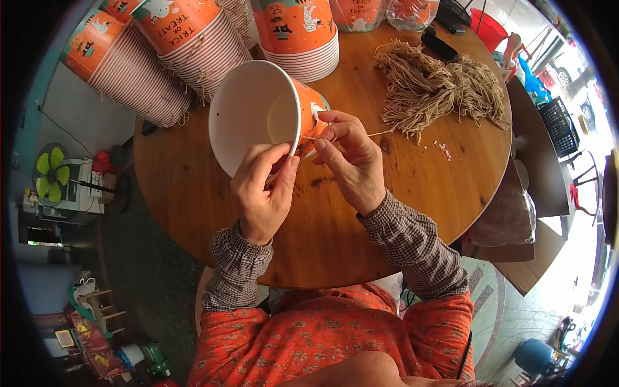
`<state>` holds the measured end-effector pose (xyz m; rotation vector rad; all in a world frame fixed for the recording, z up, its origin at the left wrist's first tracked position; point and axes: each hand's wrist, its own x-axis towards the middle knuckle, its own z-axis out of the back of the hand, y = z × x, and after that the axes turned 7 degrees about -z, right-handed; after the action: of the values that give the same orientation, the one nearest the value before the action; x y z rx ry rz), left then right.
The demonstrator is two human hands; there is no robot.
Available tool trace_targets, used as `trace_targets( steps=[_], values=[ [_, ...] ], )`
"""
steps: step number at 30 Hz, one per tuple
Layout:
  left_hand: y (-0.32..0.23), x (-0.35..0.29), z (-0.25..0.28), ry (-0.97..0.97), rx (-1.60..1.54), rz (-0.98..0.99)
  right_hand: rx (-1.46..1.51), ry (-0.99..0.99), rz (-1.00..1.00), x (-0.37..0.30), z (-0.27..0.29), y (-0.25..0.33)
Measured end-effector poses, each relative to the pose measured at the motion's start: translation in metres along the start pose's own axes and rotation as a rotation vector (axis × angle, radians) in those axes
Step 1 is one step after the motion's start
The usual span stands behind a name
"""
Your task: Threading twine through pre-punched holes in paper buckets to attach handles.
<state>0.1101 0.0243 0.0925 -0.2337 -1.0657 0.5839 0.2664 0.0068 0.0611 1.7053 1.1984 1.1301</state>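
An orange paper bucket with a white inside lies tilted on the round wooden table, its mouth turned to the left and toward me. My left hand grips the near right part of its rim between fingers and thumb. Just outside that rim, my right hand pinches a thin tan string against the bucket's printed side. A length of the string trails out to the right behind the hand. The fingertips of both hands are close together, and they partly hide where the string meets the bucket.
Nested stacks of orange buckets lean at the back left; another stack stands behind the bucket. To the right lies a heap of tan strings, with small white bits near it. Cardboard boxes stand beyond the table's right edge.
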Motion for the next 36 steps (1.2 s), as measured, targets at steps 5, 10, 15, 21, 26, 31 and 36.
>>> trace_targets(
  steps=[5, 10, 15, 21, 26, 31, 36],
  values=[
    [0.001, 0.001, -0.003, 0.007, -0.003, -0.018, -0.024, -0.020, -0.023, 0.002, 0.002, -0.001],
    [-0.002, 0.001, -0.003, 0.007, -0.001, -0.003, -0.048, -0.008, -0.002, 0.002, 0.002, -0.002],
    [-0.003, 0.002, -0.008, 0.000, 0.006, -0.014, -0.088, -0.043, 0.025, 0.003, 0.002, -0.003],
    [0.000, -0.005, -0.010, 0.026, 0.008, -0.010, -0.337, -0.082, 0.167, -0.001, 0.000, -0.001],
    [-0.002, 0.001, -0.001, 0.085, -0.032, -0.012, -0.330, -0.083, 0.160, -0.003, -0.001, 0.002],
    [0.005, 0.004, 0.006, 0.103, -0.121, 0.074, -0.375, -0.009, 0.189, -0.003, 0.000, 0.001],
    [0.010, 0.002, 0.011, 0.151, -0.160, 0.130, -0.414, 0.057, 0.210, -0.005, -0.002, -0.001]
  ],
)
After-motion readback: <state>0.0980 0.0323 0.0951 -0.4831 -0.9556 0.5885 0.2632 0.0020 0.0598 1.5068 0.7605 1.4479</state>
